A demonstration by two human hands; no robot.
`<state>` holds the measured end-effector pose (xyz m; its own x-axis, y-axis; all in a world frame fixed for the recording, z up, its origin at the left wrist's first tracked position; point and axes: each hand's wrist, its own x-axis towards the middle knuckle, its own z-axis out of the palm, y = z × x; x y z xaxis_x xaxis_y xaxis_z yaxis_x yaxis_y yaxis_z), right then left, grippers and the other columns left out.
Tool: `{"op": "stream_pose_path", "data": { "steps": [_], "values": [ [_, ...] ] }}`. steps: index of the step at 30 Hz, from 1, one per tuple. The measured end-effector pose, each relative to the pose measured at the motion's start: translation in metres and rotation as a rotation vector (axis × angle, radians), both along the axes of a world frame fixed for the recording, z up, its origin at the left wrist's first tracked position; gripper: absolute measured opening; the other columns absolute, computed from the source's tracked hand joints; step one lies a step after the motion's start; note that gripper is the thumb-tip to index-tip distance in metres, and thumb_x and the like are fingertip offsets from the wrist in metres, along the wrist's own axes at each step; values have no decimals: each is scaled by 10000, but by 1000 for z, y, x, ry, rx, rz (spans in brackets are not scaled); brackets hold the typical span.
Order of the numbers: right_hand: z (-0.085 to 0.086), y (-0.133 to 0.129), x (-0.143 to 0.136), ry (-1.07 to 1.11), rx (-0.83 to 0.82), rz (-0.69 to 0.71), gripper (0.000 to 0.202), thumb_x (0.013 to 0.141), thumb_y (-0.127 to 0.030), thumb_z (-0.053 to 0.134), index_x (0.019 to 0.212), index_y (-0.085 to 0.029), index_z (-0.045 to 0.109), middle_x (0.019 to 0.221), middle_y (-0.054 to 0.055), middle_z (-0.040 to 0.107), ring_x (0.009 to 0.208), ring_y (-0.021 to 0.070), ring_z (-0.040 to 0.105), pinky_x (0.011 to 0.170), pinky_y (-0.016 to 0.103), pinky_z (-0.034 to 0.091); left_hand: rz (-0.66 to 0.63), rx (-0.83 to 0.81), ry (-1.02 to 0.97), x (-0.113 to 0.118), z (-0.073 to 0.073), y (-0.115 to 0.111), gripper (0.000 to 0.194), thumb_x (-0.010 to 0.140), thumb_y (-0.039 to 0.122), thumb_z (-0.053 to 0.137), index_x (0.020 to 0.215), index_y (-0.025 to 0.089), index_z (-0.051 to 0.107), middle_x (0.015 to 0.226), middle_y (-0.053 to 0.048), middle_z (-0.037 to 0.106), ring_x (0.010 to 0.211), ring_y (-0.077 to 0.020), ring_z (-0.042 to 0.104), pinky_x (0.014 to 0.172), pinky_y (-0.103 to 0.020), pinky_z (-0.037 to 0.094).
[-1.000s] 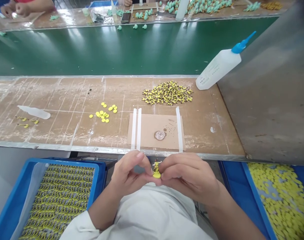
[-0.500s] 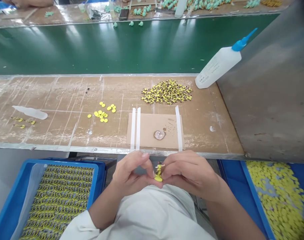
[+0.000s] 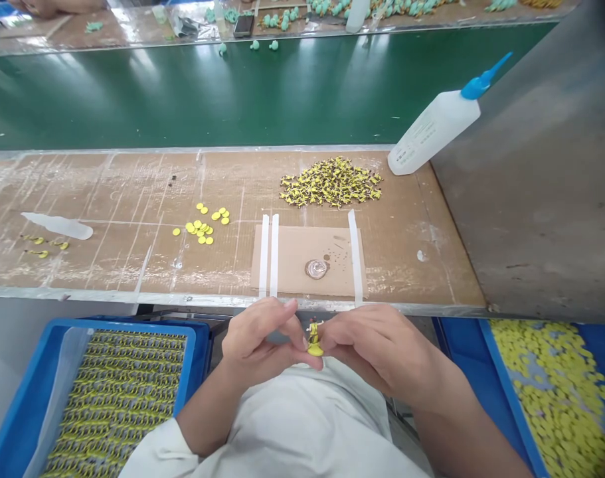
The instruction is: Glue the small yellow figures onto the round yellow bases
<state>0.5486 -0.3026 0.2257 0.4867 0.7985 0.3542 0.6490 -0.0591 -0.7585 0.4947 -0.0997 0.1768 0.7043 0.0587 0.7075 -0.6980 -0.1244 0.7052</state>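
Note:
Just off the front edge of the table, both my hands meet around a small yellow figurine (image 3: 314,332) standing upright on a round yellow base (image 3: 315,350). My left hand (image 3: 265,338) pinches the base between thumb and fingers. Bent around the figurine from the other side, the fingers of my right hand (image 3: 382,345) are closed on its body. Beyond my hands a cardboard sheet (image 3: 302,279), taped to the table, carries a shiny blob of glue (image 3: 317,268). A heap of similar figurines (image 3: 332,182) lies behind it, and loose yellow discs (image 3: 200,228) are scattered to the left.
A white bottle with a blue nozzle (image 3: 432,133) leans by a metal panel (image 3: 541,166) at right. A blue tray of figurines (image 3: 117,398) sits lower left; a bin of yellow discs (image 3: 556,392) lower right. A green belt (image 3: 192,93) runs behind. Another person's arm (image 3: 63,5) shows top left.
The figurine now stands straighter and slightly higher between my fingers, its base tipped a little differently. My right hand has shifted slightly; the view has moved marginally.

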Motion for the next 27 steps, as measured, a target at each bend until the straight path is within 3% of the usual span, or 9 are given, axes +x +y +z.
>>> {"op": "stream_pose_path", "data": {
  "steps": [9,14,17,19,22,25,27],
  "values": [
    [-1,1,-1,-96,-104,-7,172,1020,-80,446,903,-198,493,679,-47,568,503,102,417,493,243,293,11,20,22,3,2,0,760,780,299,853,1456,197,522,635,46,694,519,-94,598,547,-218,513],
    [-2,-1,0,-61,-66,0,132,1009,-75,502,950,-182,553,788,-5,694,600,109,599,555,231,405,-36,-50,23,4,0,-1,795,746,268,876,1456,192,527,664,31,697,555,-106,617,574,-229,528],
    [-2,-3,-3,-25,81,-51,111,955,-164,705,1024,-193,622,864,-1,762,704,124,710,660,218,503,-99,-216,86,4,-4,-2,826,726,268,888,1463,195,524,665,26,671,603,-122,638,593,-233,536],
    [0,-3,-4,109,181,-196,172,895,-229,797,1003,-213,664,835,-1,769,678,136,722,660,223,538,-121,-340,151,4,-7,-3,813,715,322,890,1444,213,547,628,40,633,599,-118,623,593,-225,532],
    [2,2,-3,594,247,-351,148,895,-297,788,978,-211,699,842,50,763,677,165,721,597,237,570,-157,-435,230,2,-11,-7,757,694,364,897,1383,246,606,601,50,612,577,-105,596,594,-220,528],
    [2,12,3,1054,209,-235,273,831,-352,842,1005,-177,725,865,81,757,703,169,717,598,232,586,-197,-423,271,0,-15,-8,721,691,317,908,1352,255,627,644,36,653,594,-103,609,618,-226,539],
    [0,18,7,1203,187,-165,261,794,-342,870,935,-161,747,770,54,739,651,141,693,601,214,579,-216,-398,275,-1,-16,-8,722,684,291,915,1346,260,629,667,30,671,602,-104,617,615,-221,540]
  ]
}}
